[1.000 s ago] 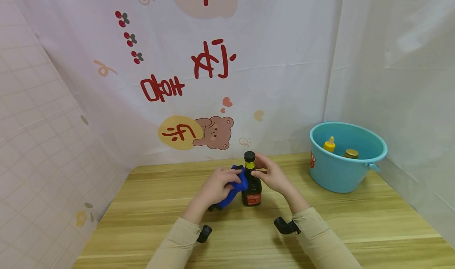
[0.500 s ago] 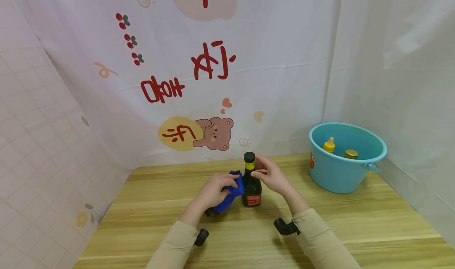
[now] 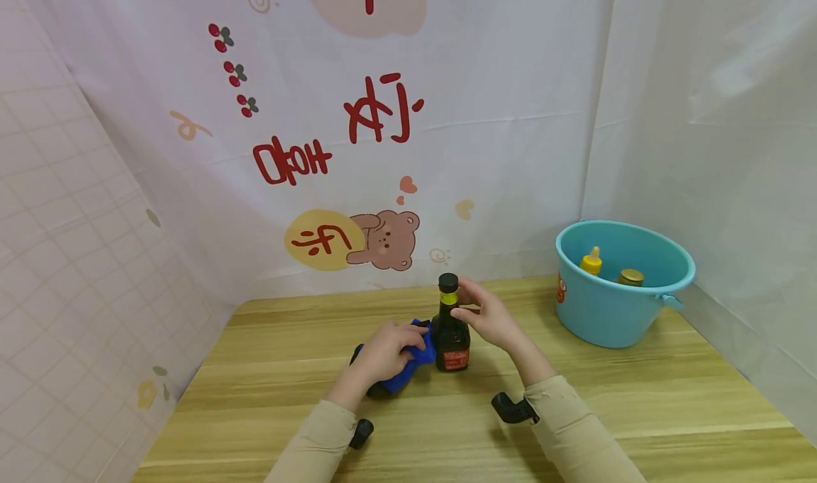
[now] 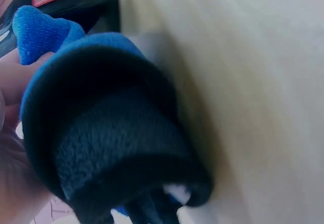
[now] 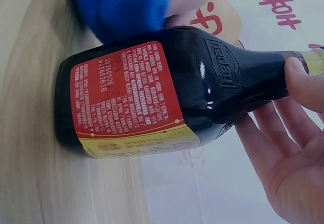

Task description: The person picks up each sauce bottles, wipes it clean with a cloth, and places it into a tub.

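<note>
A dark glass bottle (image 3: pixel 452 337) with a black cap, a yellow neck band and a red label stands upright on the table. My right hand (image 3: pixel 488 315) holds it at the neck; in the right wrist view the thumb lies on the neck of the bottle (image 5: pixel 202 82), with the fingers on its other side. Gripped by my left hand (image 3: pixel 385 352) is a blue cloth (image 3: pixel 401 380) with dark edging, bunched close to the bottle's lower left side. The left wrist view shows the cloth (image 4: pixel 116 133) curling over, its dark underside towards the camera. Whether cloth touches glass I cannot tell.
On the right of the wooden table (image 3: pixel 268 369) stands a light blue bucket (image 3: pixel 596 313). Inside it are a yellow-capped bottle (image 3: pixel 591 263) and a gold-lidded jar (image 3: pixel 630 277). A printed white curtain (image 3: pixel 510 150) hangs behind the table.
My left hand has moved down the bottle's side and slightly towards me with the cloth, which now lies lower and nearer the table. The right hand and the bottle have stayed in place.
</note>
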A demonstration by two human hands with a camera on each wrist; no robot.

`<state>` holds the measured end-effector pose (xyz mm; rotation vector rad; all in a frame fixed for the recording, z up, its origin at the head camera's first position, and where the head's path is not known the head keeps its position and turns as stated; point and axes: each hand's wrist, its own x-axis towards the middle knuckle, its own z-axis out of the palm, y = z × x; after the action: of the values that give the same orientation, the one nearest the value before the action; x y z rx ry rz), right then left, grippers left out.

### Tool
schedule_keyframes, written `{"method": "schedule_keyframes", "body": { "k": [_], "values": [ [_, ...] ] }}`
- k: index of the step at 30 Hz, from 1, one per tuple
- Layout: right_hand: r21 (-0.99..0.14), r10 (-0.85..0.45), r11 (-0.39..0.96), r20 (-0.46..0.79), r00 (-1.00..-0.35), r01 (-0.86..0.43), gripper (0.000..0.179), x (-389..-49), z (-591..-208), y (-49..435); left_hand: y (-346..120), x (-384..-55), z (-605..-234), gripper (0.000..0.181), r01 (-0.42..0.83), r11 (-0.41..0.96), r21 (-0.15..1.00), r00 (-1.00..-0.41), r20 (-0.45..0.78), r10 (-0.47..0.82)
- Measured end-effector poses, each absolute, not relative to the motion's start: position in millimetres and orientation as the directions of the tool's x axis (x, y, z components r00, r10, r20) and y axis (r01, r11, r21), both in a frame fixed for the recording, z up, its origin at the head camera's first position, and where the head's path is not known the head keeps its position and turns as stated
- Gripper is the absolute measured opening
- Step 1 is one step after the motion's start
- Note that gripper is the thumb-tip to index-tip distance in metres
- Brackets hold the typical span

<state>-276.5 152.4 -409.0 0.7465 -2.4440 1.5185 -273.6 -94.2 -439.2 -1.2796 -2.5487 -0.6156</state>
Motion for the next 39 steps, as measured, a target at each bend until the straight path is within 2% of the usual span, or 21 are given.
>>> {"method": "schedule_keyframes", "body": {
  "k": [6,12,15,18,22,25,31,39],
  "values": [
    [-0.794,-0.323,0.358,0.389,-0.863,-0.491,0.058,-277,-411,153,-86,-272,-447,0.032,0.775,0.613,0.150,-0.628,0.283,0.725],
    [-0.794,-0.321,0.353,0.393,-0.861,-0.494,0.057,-278,-413,153,-80,-272,-445,0.031,0.778,0.626,0.053,-0.617,0.252,0.746],
    [-0.791,-0.323,0.360,0.392,-0.861,-0.495,0.057,-278,-413,152,-83,-272,-444,0.030,0.782,0.622,0.049,-0.614,0.230,0.755],
    [-0.789,-0.324,0.367,0.388,-0.863,-0.493,0.058,-276,-412,152,-89,-274,-441,0.029,0.784,0.613,0.101,-0.618,0.229,0.752],
    [-0.791,-0.318,0.368,0.386,-0.866,-0.488,0.058,-276,-410,152,-97,-276,-425,0.029,0.789,0.570,0.229,-0.614,0.304,0.729],
    [-0.791,-0.314,0.368,0.390,-0.866,-0.489,0.057,-277,-410,152,-100,-277,-409,0.026,0.803,0.530,0.273,-0.596,0.391,0.701],
    [-0.781,-0.330,0.363,0.403,-0.854,-0.509,0.058,-277,-410,153,-98,-275,-378,0.025,0.808,0.512,0.290,-0.581,0.531,0.617],
    [-0.787,-0.324,0.350,0.407,-0.854,-0.508,0.057,-277,-410,153,-90,-273,-363,0.026,0.846,0.463,0.265,-0.512,0.647,0.565]
  ]
}}
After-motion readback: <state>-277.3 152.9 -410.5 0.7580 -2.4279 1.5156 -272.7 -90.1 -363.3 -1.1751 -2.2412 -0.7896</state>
